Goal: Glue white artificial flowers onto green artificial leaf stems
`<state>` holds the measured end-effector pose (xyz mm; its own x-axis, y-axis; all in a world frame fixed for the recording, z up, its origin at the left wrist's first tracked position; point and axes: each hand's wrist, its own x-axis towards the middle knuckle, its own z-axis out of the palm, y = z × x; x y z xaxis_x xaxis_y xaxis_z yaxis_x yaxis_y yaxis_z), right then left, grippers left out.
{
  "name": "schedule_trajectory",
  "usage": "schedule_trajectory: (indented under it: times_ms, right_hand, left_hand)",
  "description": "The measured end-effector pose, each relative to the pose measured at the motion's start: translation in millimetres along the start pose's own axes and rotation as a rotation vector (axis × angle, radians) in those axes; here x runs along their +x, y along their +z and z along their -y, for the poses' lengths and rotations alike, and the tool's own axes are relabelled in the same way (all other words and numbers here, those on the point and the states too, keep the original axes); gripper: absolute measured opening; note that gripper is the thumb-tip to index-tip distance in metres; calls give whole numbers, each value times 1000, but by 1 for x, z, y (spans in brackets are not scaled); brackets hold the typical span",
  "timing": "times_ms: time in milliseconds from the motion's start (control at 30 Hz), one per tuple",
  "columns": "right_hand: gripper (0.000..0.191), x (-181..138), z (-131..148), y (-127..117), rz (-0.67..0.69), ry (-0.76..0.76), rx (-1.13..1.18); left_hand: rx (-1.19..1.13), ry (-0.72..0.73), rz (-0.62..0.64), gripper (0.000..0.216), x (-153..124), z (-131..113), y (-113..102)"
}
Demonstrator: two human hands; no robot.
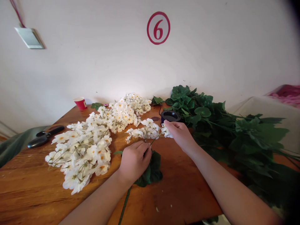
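Note:
My left hand (136, 159) is closed round the green stem (125, 201) of an artificial flower, near the middle of the table. Dark green leaves (153, 168) spread out under its fingers, and the stem's lower end runs toward the front edge. Beyond that hand the white blossoms (150, 128) of the same spray lie low over the wood. My right hand (179, 134) pinches a white blossom (166, 131) at the right end of the spray. Just behind its fingers stands a dark round holder (171, 116). The palms hide parts of the stem.
White artificial flowers (93, 147) are heaped on the left of the wooden table (28, 178). Green leaf stems (211, 115) pile up at the right. Black-handled cutters (44, 137) lie at the left edge, and a red paper cup (80, 103) stands behind, near the wall.

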<state>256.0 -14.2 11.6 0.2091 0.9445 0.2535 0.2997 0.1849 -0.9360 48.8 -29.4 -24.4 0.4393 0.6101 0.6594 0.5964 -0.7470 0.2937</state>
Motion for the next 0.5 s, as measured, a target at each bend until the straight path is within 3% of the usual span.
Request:
schedule_trajectory:
  times_ms: [233,400,500]
  right_hand:
    - [34,3,5,-3,150,55,194]
    - [53,1,8,-9,372,34,302]
    - [60,2,8,-18,415,0,296]
  left_hand:
    - [-38,-1,54,22,1,2,-2]
    - [-68,-10,80,21,2,3,-4]
    - [-75,-2,102,21,2,2,-6]
